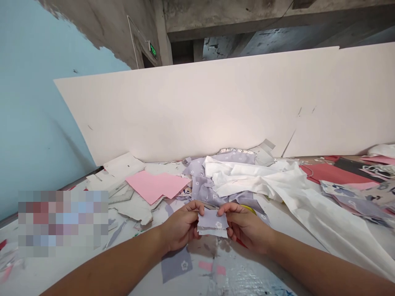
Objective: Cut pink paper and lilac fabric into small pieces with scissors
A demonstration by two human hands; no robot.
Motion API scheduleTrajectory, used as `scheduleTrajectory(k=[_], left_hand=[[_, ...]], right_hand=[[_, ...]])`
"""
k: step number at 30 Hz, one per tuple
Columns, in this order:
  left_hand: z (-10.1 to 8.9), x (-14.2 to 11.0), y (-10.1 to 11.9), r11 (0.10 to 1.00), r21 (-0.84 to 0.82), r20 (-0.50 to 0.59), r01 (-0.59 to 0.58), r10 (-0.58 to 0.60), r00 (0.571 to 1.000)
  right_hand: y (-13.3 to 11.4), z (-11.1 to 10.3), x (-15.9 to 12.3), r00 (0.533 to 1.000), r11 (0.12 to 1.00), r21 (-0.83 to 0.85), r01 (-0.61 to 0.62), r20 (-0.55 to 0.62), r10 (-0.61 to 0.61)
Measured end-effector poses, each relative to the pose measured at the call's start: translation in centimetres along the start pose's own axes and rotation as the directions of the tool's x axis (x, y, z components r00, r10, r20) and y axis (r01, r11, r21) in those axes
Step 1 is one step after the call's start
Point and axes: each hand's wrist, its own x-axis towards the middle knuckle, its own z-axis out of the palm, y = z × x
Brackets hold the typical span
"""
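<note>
Two bare forearms reach in from the lower corners, and the left hand (pixel 180 226) and right hand (pixel 245 227) meet at the middle, wrists bent, nearly touching. Each hand is closed in a narrow pinch, thumb on top and fingers curled beneath, on one edge of a single small lilac floral fabric scrap (pixel 212 224), which hangs between them with a paler strip along its lower edge. Directly below lies one loose lilac patch (pixel 175 264) with a white flower, flat on the white worktable (pixel 49 271). A yellow rim (pixel 248 209) peeks out just past the right hand. Beyond the hands sit one heap of lilac cloth (pixel 200 181), one long white cloth (pixel 324 222), one pink sheet (pixel 156 185), and red sheets (pixel 333 172). One tall white board (pixel 197 111) stands behind everything, against a blue wall (pixel 40 82).
</note>
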Motion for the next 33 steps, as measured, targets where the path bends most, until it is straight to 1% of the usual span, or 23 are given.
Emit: scheduleTrajectory(k=[4, 8, 11, 16, 19, 22, 25, 27, 29, 31, 33], left_hand=[[0.3, -0.2, 0.0, 0.998, 0.020, -0.018, -0.052, 0.052, 0.998], [0.4, -0.3, -0.1, 0.992, 0.059, -0.067, -0.110, 0.114, 0.991], [0.5, -0.3, -0.2, 0.988, 0.084, -0.086, -0.126, 0.134, 0.987], [0.2, -0.1, -0.4, 0.974, 0.154, -0.102, -0.164, 0.181, 0.978], [-0.3, -0.1, -0.4, 0.967, 0.198, -0.124, -0.160, 0.186, 0.975], [-0.6, -0.3, -0.2, 0.958, 0.247, -0.107, -0.145, 0.176, 0.979], [-0.5, -0.6, 0.0, 0.919, 0.361, -0.099, -0.155, 0.203, 0.974], [-0.3, -0.8, 0.0, 0.868, 0.463, -0.100, -0.177, 0.250, 0.963], [-0.2, -0.8, 0.0, 0.816, 0.540, -0.081, -0.207, 0.295, 0.952], [-0.1, -0.8, 0.0, 0.783, 0.576, -0.058, -0.236, 0.327, 0.943], [-0.1, -0.7, -0.1, 0.776, 0.577, -0.043, -0.256, 0.342, 0.939]], right_hand=[[0.0, 0.1, -0.2, 1.000, 1.000, -0.009, -0.007, -0.010, 0.007], [0.4, 0.2, -0.1, 0.999, 0.999, -0.038, 0.036, 0.007, -0.035], [0.5, 0.3, -0.1, 0.998, 0.997, -0.049, 0.059, 0.020, -0.058], [0.2, 0.5, -0.3, 0.998, 0.998, -0.038, 0.058, 0.012, -0.057], [0.1, 0.5, -0.5, 0.998, 0.998, -0.016, 0.058, 0.022, -0.057], [0.1, 0.5, -0.6, 0.997, 0.997, -0.043, 0.071, 0.023, -0.070], [0.4, 0.4, -0.5, 0.993, 0.988, -0.098, 0.117, 0.014, -0.116], [0.6, 0.3, -0.3, 0.988, 0.975, -0.158, 0.156, 0.020, -0.155], [0.7, 0.3, -0.3, 0.985, 0.964, -0.205, 0.171, 0.031, -0.168], [0.7, 0.3, -0.2, 0.986, 0.964, -0.208, 0.165, 0.025, -0.163], [0.7, 0.3, -0.3, 0.987, 0.966, -0.202, 0.160, 0.012, -0.161]])
